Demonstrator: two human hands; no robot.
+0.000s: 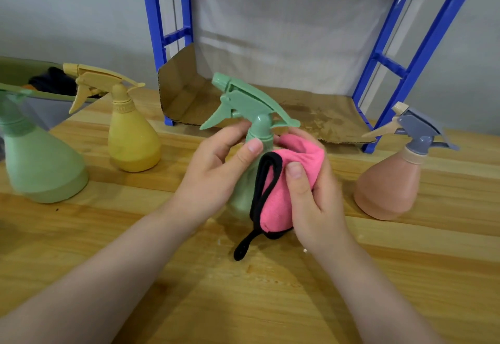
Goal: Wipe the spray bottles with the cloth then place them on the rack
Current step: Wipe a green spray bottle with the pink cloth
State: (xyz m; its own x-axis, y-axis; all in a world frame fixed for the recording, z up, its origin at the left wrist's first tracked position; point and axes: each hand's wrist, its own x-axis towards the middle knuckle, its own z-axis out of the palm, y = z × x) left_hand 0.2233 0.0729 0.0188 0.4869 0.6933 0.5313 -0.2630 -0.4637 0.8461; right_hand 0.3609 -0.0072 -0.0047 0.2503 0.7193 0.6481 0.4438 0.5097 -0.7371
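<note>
Left hand (pixel 216 170) fingers (pixel 247 153) curled round the neck of the green spray bottle (pixel 250 116), thumb on the collar, holding it upright at table centre. Right hand (pixel 311 192) fingers (pixel 296 174) clamp the pink cloth (pixel 286 181) against the bottle's right flank; cloth's black trim (pixel 263 181) hangs loose down toward the table (pixel 243 303). So: mid-wipe on this one bottle. Rack (pixel 422 54) stands just behind, blue frame, cardboard liner (pixel 311 111) on its lower shelf; no bottle visible on it, so as far as I can judge nothing is placed yet. Remaining on the table: yellow bottle (pixel 132 138) back left, larger green bottle (pixel 38 159) far left, pink bottle with grey trigger (pixel 389 178) right. Can't tell which of those, if any, are already wiped. Looks like early stage, one in hand and three waiting. Hidden: most of the held bottle's body sits behind hands and cloth, base contact with the table not visible. Rack's upper shelf is cut off at the top edge, contents unknown. Green bin (pixel 27 73) at far left holds something dark, unreadable.
</note>
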